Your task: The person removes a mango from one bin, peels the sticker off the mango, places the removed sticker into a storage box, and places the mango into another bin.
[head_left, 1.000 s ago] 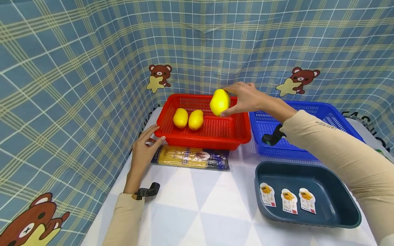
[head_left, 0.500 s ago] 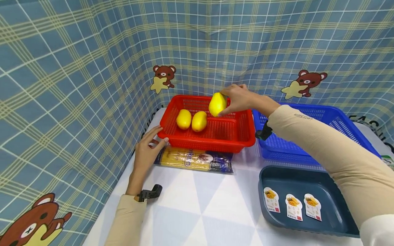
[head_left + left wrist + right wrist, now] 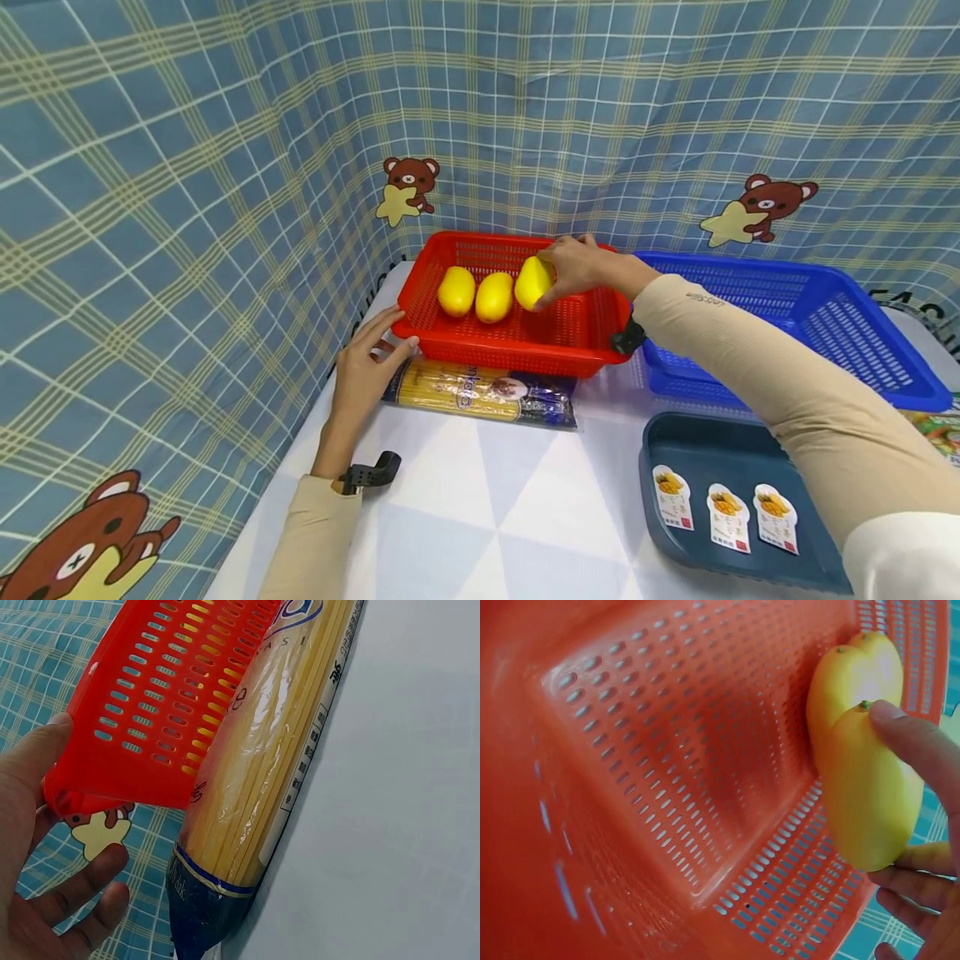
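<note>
The right hand (image 3: 581, 265) pinches a yellow mango (image 3: 533, 282) between thumb and fingertips, low inside the red basket (image 3: 517, 333), just beside two more mangoes (image 3: 475, 293) that lie side by side toward the basket's left end; in the right wrist view the fruit (image 3: 866, 799) seems to sit at or just above the perforated floor, though whether it truly rests there I cannot tell. The left hand (image 3: 369, 371) lies spread with fingers straight, thumb and fingertips against the basket's near left corner (image 3: 112, 761), near the desk's left edge; a spaghetti packet (image 3: 480, 390) lies along the basket's front wall, partly tucked under it.

The risks, as I judge them: let go too early, the rounded mango may roll across the floor and knock its neighbours; the basket appears to sit tilted on the packet, so a push from the right hand could slide or tip it unless the left hand braces it; the sleeve (image 3: 750, 358) crosses the basket's right rim and the blue basket (image 3: 825, 321), and could snag either when it withdraws.
</note>
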`<state>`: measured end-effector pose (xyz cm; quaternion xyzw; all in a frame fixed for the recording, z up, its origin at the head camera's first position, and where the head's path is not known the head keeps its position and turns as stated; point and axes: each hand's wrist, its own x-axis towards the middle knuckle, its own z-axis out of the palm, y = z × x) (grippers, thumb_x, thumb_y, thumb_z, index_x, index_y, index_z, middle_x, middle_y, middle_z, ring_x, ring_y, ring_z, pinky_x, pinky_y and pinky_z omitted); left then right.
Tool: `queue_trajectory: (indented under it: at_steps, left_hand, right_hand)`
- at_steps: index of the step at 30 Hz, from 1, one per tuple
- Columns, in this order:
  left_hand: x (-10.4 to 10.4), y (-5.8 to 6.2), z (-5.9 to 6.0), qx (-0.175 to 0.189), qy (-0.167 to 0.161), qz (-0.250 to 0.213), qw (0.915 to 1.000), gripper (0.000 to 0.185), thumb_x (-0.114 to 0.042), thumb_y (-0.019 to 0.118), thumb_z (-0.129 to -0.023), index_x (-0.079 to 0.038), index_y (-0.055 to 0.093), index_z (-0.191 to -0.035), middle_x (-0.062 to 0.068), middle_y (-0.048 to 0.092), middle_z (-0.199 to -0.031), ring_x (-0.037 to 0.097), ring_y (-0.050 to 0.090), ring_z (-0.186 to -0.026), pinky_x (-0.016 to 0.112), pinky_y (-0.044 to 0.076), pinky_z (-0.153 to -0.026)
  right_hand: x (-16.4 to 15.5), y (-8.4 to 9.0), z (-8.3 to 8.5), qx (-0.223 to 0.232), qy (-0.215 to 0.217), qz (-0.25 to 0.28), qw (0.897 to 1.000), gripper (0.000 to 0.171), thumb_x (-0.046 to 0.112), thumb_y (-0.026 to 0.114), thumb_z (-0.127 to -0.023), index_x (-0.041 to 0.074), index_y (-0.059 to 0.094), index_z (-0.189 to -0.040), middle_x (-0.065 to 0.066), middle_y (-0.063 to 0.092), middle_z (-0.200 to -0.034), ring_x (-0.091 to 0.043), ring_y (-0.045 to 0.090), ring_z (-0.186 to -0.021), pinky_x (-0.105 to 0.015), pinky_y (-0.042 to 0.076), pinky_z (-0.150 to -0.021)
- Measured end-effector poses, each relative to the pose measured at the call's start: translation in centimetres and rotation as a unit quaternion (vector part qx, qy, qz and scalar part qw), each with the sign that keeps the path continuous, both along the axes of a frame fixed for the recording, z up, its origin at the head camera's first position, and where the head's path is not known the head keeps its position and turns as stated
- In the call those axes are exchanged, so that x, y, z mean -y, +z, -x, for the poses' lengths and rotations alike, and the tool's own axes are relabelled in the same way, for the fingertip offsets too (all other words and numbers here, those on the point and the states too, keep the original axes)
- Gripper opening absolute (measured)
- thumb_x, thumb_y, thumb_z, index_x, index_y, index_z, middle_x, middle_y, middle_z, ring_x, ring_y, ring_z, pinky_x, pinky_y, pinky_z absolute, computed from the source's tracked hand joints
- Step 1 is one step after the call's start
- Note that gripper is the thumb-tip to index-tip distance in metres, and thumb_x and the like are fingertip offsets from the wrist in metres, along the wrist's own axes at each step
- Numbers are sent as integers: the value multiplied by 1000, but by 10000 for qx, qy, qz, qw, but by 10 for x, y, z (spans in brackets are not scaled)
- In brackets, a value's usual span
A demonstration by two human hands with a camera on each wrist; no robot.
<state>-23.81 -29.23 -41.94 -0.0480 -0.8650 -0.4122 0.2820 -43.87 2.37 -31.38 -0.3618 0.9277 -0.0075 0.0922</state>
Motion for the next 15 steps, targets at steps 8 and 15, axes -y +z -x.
queue_trajectory:
  at_steps: [8, 15]
  left_hand:
    - [-1, -2, -1, -3, -16, -12, 10000, 52, -31, 77, -90, -15, 63, -138, -4, 55, -144, 25, 65, -85, 48, 58, -74]
    - [2, -2, 0, 61, 22, -27, 10000, 53, -33, 77, -90, -16, 63, -138, -6, 55, -144, 23, 64, -85, 46, 58, -75]
  right_hand:
    - [2, -14, 8, 441, -53, 106, 9990, 99, 61, 79, -75, 4, 46, -149, -14, 54, -140, -36, 36, -131, -57, 27, -95]
    - [0, -22, 13, 550, -185, 237, 9980, 100, 58, 81, -74, 3, 45, -149, -15, 54, -140, -36, 38, -131, -59, 28, -98]
